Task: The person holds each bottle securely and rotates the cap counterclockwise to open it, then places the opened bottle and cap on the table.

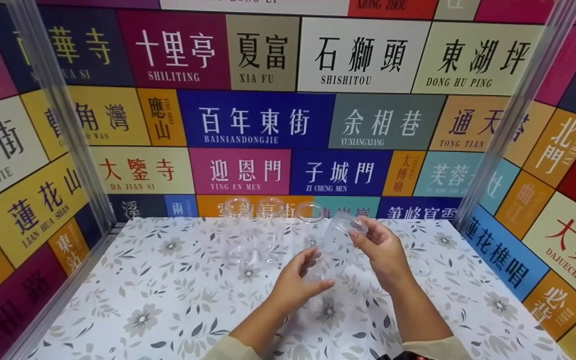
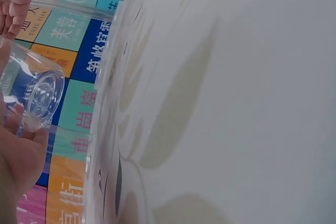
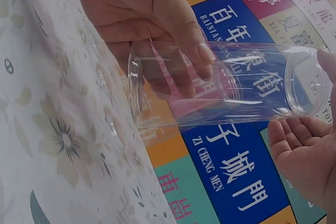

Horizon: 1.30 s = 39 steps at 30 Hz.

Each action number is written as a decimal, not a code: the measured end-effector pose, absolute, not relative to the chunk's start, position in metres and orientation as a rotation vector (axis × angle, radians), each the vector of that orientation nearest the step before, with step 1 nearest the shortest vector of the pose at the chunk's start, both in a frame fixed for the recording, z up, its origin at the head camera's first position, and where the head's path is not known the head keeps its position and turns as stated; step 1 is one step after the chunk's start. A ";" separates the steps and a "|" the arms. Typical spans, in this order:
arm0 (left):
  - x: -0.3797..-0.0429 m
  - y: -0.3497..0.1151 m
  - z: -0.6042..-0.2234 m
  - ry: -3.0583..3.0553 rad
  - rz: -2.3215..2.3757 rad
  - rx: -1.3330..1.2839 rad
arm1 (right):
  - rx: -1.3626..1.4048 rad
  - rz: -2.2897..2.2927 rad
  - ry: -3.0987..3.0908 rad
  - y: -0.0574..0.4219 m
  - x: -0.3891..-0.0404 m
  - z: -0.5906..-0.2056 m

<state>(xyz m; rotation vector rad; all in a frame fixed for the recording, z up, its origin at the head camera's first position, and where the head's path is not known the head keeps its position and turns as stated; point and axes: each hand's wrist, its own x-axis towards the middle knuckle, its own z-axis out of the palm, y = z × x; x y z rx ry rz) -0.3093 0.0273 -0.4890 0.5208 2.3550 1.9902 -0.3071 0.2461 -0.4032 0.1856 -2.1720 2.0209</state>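
Observation:
A clear see-through jar (image 1: 335, 245) is held tilted above the table between both hands, its upper end leaning right. My right hand (image 1: 383, 252) grips the rim at that upper end, thumb and fingers on either side of it. Round the lower part curls my left hand (image 1: 300, 282), thumb in front. The right wrist view has the jar (image 3: 252, 85) lengthwise, with the left hand (image 3: 152, 19) round its bottom and the right hand (image 3: 307, 153) at the rim. From the left wrist, one round end of the jar (image 2: 44, 98) shows close to the fingers.
Several similar clear jars stand in a row at the table's back, among them a left one (image 1: 237, 232), a middle one (image 1: 270, 232) and one partly behind the held jar (image 1: 309, 215). A faint clear disc (image 1: 422, 267) lies on the floral tablecloth (image 1: 178, 290). Printed walls enclose the table.

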 end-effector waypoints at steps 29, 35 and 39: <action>-0.271 -0.020 -0.441 2.469 1.907 0.645 | 0.468 2.141 -2.000 0.232 -0.268 -0.380; -0.270 -0.032 -0.440 2.508 1.865 0.682 | 0.558 2.165 -2.051 0.234 -0.264 -0.377; -0.270 -0.033 -0.440 2.554 1.830 0.721 | 0.593 2.157 -2.064 0.236 -0.264 -0.377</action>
